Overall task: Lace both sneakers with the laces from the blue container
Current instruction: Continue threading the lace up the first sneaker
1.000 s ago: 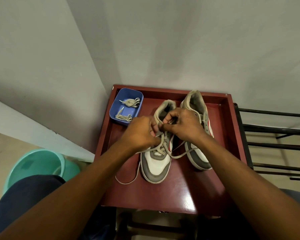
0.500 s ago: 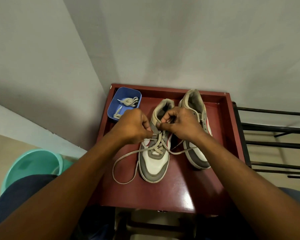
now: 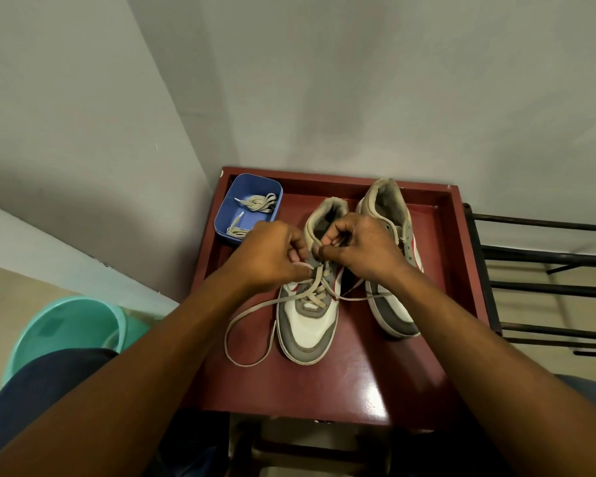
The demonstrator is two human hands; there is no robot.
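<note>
Shoelace (image 3: 319, 294): flat, limp, light, best taken near the stiff tip; it's pinched by left hand (image 3: 269, 256) and right hand (image 3: 362, 249) at the sneaker's (image 3: 307, 328) 12 o'clock end.

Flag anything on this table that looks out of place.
Nothing spilled or damaged. The long free end of the lace sprawls in a loop on the table beside the near sneaker, and the other sneaker shows no lacing yet.

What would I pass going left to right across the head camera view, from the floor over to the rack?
Teal bucket → blue container → sneaker being laced → second sneaker → black rack. Left hand and right hand, pinching at the lace, overlap these, so I left them out.
</note>
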